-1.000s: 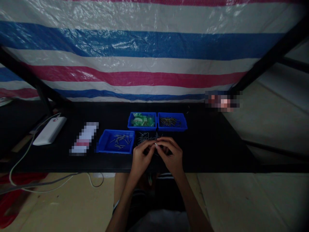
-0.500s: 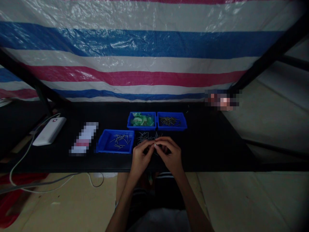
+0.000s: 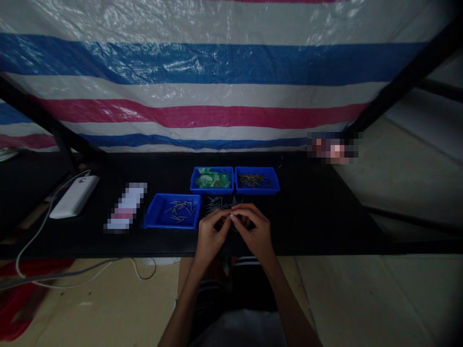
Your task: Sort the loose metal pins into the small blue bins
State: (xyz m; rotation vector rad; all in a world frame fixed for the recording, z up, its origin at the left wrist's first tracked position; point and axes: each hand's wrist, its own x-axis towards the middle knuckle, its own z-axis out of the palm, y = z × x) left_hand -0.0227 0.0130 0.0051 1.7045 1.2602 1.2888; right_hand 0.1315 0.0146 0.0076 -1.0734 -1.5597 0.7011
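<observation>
My left hand (image 3: 212,232) and my right hand (image 3: 253,228) meet fingertip to fingertip above the near part of the black table. Both are closed in a pinch, and whatever lies between the fingertips is too small to name. Just beyond them a loose pile of thin metal pins (image 3: 214,204) lies on the table, partly hidden by my fingers. Left of my left hand, a blue tray (image 3: 154,217) holds several similar pins. Farther back stand a blue tray (image 3: 231,191) with green-tinted plastic packets (image 3: 213,179) and another blue tray (image 3: 277,185) with brass-coloured pins (image 3: 253,180).
On the left of the black table (image 3: 318,212) lie a white power bank (image 3: 74,196) with a cable and a blurred-out flat object (image 3: 126,207). A striped plastic sheet (image 3: 217,62) hangs behind. Dark frame bars (image 3: 405,82) slant at both sides. A red stool (image 3: 21,308) stands lower left.
Both hands stay pinched together in nearly the same place. The view has shifted very slightly; the trays and pins look the same.
</observation>
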